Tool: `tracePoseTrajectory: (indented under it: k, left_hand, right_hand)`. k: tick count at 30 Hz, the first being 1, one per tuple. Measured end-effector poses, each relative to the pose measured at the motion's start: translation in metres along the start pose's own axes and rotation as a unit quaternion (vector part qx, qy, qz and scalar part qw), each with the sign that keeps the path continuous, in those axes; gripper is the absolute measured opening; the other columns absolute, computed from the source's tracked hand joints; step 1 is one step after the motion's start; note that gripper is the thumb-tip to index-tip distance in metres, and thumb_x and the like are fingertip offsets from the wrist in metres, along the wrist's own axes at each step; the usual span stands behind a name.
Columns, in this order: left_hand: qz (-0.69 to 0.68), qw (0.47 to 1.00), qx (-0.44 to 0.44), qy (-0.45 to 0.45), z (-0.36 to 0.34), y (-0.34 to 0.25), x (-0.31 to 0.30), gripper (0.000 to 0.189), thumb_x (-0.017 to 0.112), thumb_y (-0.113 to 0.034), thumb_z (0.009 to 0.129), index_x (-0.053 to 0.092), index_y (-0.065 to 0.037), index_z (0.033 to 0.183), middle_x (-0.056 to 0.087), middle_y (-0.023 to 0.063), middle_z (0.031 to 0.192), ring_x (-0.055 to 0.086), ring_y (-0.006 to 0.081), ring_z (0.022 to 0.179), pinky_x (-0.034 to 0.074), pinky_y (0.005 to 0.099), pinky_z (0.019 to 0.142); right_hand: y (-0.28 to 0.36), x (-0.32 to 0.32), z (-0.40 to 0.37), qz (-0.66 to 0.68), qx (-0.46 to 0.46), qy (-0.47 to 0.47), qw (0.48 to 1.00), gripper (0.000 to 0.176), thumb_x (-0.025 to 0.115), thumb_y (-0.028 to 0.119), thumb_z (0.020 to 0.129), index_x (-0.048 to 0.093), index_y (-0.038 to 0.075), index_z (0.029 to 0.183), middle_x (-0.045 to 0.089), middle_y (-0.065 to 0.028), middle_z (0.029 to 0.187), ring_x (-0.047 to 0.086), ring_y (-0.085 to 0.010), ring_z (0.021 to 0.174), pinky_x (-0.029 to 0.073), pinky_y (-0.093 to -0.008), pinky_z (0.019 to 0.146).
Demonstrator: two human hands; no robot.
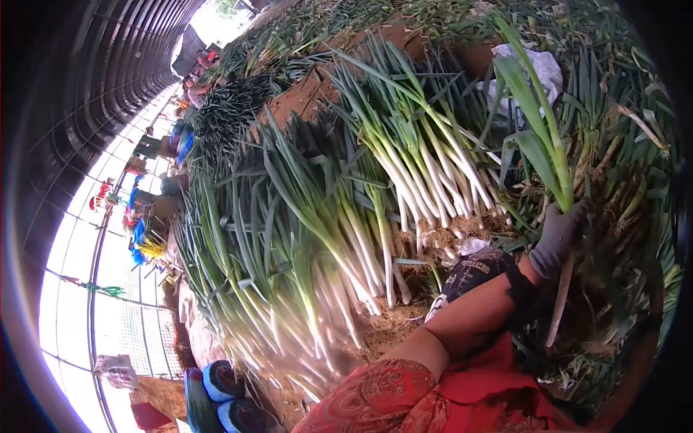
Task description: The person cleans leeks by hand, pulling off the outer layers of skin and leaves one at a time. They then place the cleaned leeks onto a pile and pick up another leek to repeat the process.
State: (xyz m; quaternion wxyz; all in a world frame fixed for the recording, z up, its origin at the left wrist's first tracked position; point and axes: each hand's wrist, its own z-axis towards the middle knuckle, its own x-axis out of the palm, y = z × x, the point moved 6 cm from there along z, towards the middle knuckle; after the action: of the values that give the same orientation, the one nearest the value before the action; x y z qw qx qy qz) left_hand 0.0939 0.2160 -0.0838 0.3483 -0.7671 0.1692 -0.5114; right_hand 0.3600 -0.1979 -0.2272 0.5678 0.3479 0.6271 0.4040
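My left hand (559, 239), in a grey glove, is closed around the stalk of a large green onion (554, 155). Its broad green leaves spread upward, and its long pale stem hangs below my fist. My right hand does not show. Beside the forearm, a bundle of green onions (426, 162) lies with white stems and brown roots toward me. A wider row of green onions (289, 238) stretches to the left. To the right of my hand is a heap of untrimmed green onions (613, 166) with dry leaves.
A white plastic bag (530, 76) lies behind the held leaves. Dark cloth with white print (473, 273) is near my forearm. Blue-and-black bundles (220, 397) stand at lower left. Loose leaves (433, 16) cover the far ground. People (198, 76) are in the distance, under a ribbed roof.
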Motion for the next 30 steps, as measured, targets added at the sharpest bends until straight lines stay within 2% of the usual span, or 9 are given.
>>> tracePoseTrajectory:
  k: [6, 9, 12, 15, 18, 22, 24, 27, 30]
  left_hand:
    - [-0.004, 1.0, 0.023, -0.019, -0.018, -0.012, 0.018, 0.015, 0.063, -0.016, 0.086, 0.062, -0.002, 0.091, 0.056, 0.0003, 0.063, 0.052, 0.0115, 0.046, 0.041, 0.0261, 0.043]
    - [0.0, 0.999, 0.03, 0.031, -0.01, 0.013, 0.02, 0.017, 0.065, -0.017, 0.086, 0.062, -0.001, 0.09, 0.058, 0.001, 0.066, 0.053, 0.0111, 0.048, 0.042, 0.0267, 0.046]
    - [0.077, 0.996, 0.053, -0.01, -0.01, 0.017, 0.019, 0.019, 0.066, -0.018, 0.086, 0.061, 0.0, 0.089, 0.059, 0.0012, 0.067, 0.053, 0.0099, 0.051, 0.042, 0.0263, 0.047]
    - [0.042, 0.995, 0.088, -0.017, -0.007, 0.032, 0.02, 0.021, 0.065, -0.02, 0.088, 0.061, 0.001, 0.088, 0.059, 0.0007, 0.067, 0.054, 0.0087, 0.053, 0.041, 0.0255, 0.047]
    - [0.073, 0.994, 0.077, 0.04, -0.01, 0.04, 0.023, 0.015, 0.067, -0.015, 0.089, 0.063, -0.001, 0.089, 0.06, -0.0016, 0.071, 0.055, 0.0067, 0.062, 0.042, 0.0229, 0.053]
    - [0.061, 0.993, 0.096, 0.022, -0.027, 0.036, 0.033, 0.019, 0.064, -0.017, 0.089, 0.062, 0.0, 0.082, 0.059, -0.0006, 0.066, 0.053, 0.0081, 0.05, 0.04, 0.0246, 0.045]
    - [0.029, 0.993, 0.095, 0.067, -0.022, 0.039, 0.041, 0.017, 0.064, -0.016, 0.089, 0.062, 0.0, 0.082, 0.059, -0.0009, 0.065, 0.052, 0.0078, 0.048, 0.039, 0.0242, 0.045]
    - [0.051, 0.996, 0.023, 0.071, -0.025, 0.039, 0.044, 0.015, 0.064, -0.014, 0.088, 0.062, -0.001, 0.082, 0.058, -0.0016, 0.065, 0.052, 0.007, 0.051, 0.039, 0.0234, 0.047]
    - [0.055, 0.99, 0.118, 0.058, -0.02, 0.054, 0.051, 0.012, 0.064, -0.012, 0.088, 0.063, -0.002, 0.084, 0.058, -0.0022, 0.066, 0.053, 0.0061, 0.055, 0.041, 0.023, 0.05]
  right_hand:
    - [0.042, -0.002, -0.088, -0.021, -0.004, -0.013, 1.0, 0.05, 0.054, 0.025, 0.095, 0.046, 0.002, 0.139, 0.055, -0.0112, 0.132, 0.054, -0.0215, 0.116, 0.044, -0.0333, 0.098]
    - [0.06, 0.0, -0.129, -0.021, -0.007, -0.011, 1.0, 0.05, 0.055, 0.024, 0.095, 0.046, 0.002, 0.139, 0.055, -0.0112, 0.132, 0.054, -0.0213, 0.115, 0.045, -0.0331, 0.097]
    - [0.077, 0.004, -0.158, -0.015, -0.011, -0.007, 1.0, 0.05, 0.055, 0.024, 0.095, 0.047, 0.002, 0.138, 0.055, -0.0111, 0.131, 0.055, -0.0212, 0.114, 0.045, -0.0329, 0.096]
    - [0.087, 0.001, -0.191, -0.002, -0.008, -0.008, 1.0, 0.05, 0.056, 0.024, 0.094, 0.047, 0.002, 0.138, 0.056, -0.0111, 0.13, 0.055, -0.021, 0.114, 0.045, -0.0327, 0.096]
    - [0.093, -0.005, -0.219, 0.01, -0.005, -0.013, 1.0, 0.05, 0.056, 0.024, 0.094, 0.047, 0.002, 0.138, 0.056, -0.011, 0.129, 0.055, -0.0209, 0.113, 0.045, -0.0325, 0.095]
    - [0.103, -0.009, -0.244, 0.029, -0.007, -0.016, 0.999, 0.05, 0.057, 0.023, 0.094, 0.047, 0.002, 0.137, 0.057, -0.0109, 0.128, 0.056, -0.0207, 0.112, 0.046, -0.0322, 0.095]
    - [0.108, -0.017, -0.253, 0.041, -0.011, -0.018, 0.999, 0.05, 0.057, 0.023, 0.093, 0.048, 0.002, 0.137, 0.057, -0.0109, 0.128, 0.056, -0.0206, 0.112, 0.046, -0.032, 0.094]
    - [0.112, -0.02, -0.272, 0.063, -0.006, -0.024, 0.998, 0.05, 0.058, 0.023, 0.093, 0.048, 0.002, 0.137, 0.057, -0.0108, 0.127, 0.056, -0.0204, 0.111, 0.046, -0.0318, 0.094]
    - [0.118, -0.027, -0.289, 0.108, -0.005, -0.032, 0.994, 0.05, 0.058, 0.023, 0.093, 0.048, 0.002, 0.137, 0.058, -0.0108, 0.126, 0.056, -0.0203, 0.11, 0.046, -0.0316, 0.093]
